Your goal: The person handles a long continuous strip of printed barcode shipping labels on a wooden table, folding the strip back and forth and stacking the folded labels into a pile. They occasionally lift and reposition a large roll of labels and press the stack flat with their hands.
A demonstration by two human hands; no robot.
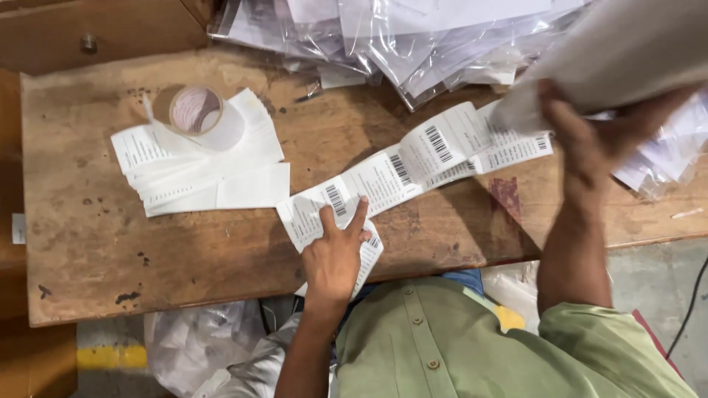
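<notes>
Pressing flat, fingers spread, the left hand (335, 254) pins the near end of a strip of barcode labels (402, 168) lying across the wooden table (88, 243). Right hand (590, 136) raised, clenched on a grey poly mailer (619, 51) above the strip's far end. Tape roll (198, 112) rests on a stack of label sheets (199, 169); clear plastic bags (398, 37) piled behind

Tape roll (196, 110) on stacked white label sheets (203, 166), clear plastic bags (413, 44), worn wooden table (96, 243)
</notes>
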